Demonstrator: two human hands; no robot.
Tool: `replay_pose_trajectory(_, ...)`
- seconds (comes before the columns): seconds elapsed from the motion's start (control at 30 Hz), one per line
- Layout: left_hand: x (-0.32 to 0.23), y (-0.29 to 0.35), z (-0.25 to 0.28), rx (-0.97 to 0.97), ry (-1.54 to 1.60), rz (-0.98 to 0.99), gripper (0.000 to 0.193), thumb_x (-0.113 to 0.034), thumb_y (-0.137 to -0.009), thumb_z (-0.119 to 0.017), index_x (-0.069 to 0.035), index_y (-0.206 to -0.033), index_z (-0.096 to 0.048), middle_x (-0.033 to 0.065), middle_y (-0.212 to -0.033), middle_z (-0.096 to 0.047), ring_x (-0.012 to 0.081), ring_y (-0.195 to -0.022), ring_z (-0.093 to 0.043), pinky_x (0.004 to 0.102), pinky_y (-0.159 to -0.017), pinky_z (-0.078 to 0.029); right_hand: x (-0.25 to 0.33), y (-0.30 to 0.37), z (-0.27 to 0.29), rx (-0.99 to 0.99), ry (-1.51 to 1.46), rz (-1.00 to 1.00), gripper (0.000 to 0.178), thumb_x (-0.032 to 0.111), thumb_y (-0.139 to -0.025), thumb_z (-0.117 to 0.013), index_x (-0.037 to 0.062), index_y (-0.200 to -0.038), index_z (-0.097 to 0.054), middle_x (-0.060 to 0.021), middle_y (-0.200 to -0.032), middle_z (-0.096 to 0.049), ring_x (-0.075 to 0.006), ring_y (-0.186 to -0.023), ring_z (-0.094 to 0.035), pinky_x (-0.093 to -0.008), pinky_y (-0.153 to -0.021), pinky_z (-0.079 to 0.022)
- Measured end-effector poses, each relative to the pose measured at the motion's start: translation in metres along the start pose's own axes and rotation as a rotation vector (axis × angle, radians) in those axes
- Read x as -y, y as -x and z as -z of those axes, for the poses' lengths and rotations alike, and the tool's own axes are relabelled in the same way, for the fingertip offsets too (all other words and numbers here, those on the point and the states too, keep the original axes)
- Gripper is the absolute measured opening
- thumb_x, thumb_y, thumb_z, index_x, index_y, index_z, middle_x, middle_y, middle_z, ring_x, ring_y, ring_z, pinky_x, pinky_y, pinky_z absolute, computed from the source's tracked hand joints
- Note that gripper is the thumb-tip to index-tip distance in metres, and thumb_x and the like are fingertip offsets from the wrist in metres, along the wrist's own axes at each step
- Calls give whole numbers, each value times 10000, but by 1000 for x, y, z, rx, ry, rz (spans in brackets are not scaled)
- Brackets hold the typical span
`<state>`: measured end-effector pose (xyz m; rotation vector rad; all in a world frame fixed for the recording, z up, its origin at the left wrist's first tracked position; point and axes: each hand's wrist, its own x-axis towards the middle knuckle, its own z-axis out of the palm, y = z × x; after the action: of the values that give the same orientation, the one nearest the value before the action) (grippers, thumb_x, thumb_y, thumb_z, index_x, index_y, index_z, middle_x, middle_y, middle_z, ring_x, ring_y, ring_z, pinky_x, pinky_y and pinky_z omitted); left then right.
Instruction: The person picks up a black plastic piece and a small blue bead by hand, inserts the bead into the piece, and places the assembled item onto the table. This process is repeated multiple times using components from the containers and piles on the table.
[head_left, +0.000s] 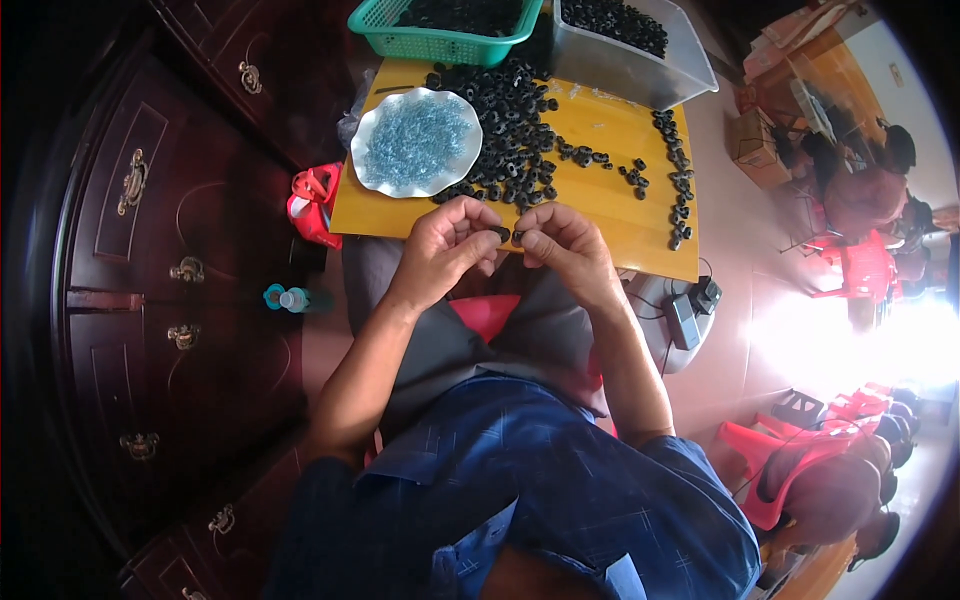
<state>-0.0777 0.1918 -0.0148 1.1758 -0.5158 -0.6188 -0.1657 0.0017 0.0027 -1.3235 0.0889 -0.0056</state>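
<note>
My left hand (452, 247) pinches a small black ring-like part (501, 233) between thumb and fingers, just off the table's near edge. Close beside it, my right hand (568, 250) is closed on another small black part (517, 238); the two parts nearly meet, and I cannot tell whether they touch. Beyond my hands lies a heap of similar black parts (515, 140) on the yellow table (590, 218). Left of the heap, a white wavy-rimmed plate (398, 189) holds many tiny clear bluish pieces (415, 140).
A green basket (440, 46) and a clear plastic bin (640, 82), both with black parts inside, stand at the far side. More parts form a line (680, 185) along the right edge. Dark wooden cabinets (120, 260) flank the left; other people sit at right.
</note>
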Motion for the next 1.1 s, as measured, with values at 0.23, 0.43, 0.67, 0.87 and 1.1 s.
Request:
replay_pose_trajectory(0.23, 3, 0, 1, 19, -9, 5, 122, -32, -949, -645, -6, -1060, -600, 21, -877, -649, 51, -720, -622, 203, -649, -539, -5, -1, 2, 44, -6, 11, 152, 97, -987, -625, 13, -1112, -600, -20, -939, -652, -97, -820, -637, -241, -745, -524)
replay_pose_trajectory(0.43, 1, -1, 0, 15, -21, 23, 98, -40, -947, -654, -8, -1033, -618, 14, -853, -655, 46, -711, -617, 201, -646, -535, -4, -2, -1, 12, -13, 2, 132, 113, -948, -686, 43, -1057, -660, 7, -898, -673, -61, -789, -608, -216, -716, -509)
replay_pose_trajectory(0.67, 4, -1, 2, 8, -37, 11, 99, -49, -947, -660, -10, -1030, -623, 11, -832, -658, 45, -701, -618, 201, -645, -536, -8, -6, 2, 13, 33, -23, 138, 109, -945, -688, 41, -1062, -661, -2, -901, -679, -65, -800, -617, -216, -714, -508)
replay_pose_trajectory(0.87, 0, 0, 1, -3, 18, 29, 102, -62, -952, -661, -15, -1033, -621, 10, -844, -658, 48, -712, -624, 202, -644, -538, -10, -8, 0, 24, -77, -16, 148, 110, -951, -679, 41, -1082, -664, 3, -897, -674, -62, -760, -596, -215, -701, -499)
replay_pose_trajectory(1.1, -1, 0, 3, -35, 46, 41, 124, -77, -953, -662, -16, -1047, -607, 20, -867, -651, 63, -712, -631, 216, -636, -550, -15, -1, -5, -22, -54, -54, 179, 129, -989, -620, 37, -1136, -663, 5, -884, -652, -69, -742, -571, -212, -720, -483)
